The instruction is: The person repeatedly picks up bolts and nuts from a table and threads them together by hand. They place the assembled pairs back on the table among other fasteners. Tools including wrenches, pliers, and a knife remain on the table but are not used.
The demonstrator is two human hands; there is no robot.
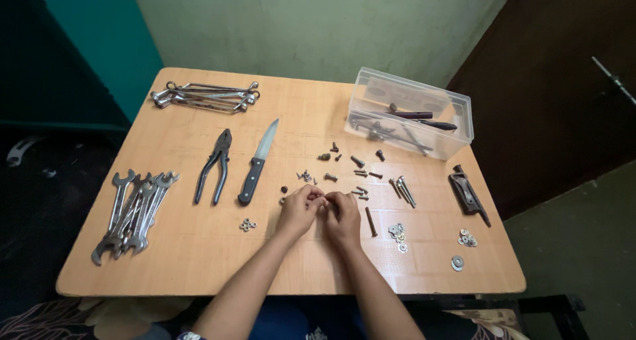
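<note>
Our left hand (299, 209) and right hand (342, 215) pinch something tiny together; we cannot tell what. It might slip and roll among the screws (361, 174) at twelve o'clock.

spanners (134, 214) left | pliers (214, 165) – knife (258, 161) mid | box (411, 113) behind-right

Tan wooden table (199, 247); black-handled knife (258, 162); clear plastic box (457, 138).

bare tabletop (199, 247) near, screws (361, 174) ahead
</note>
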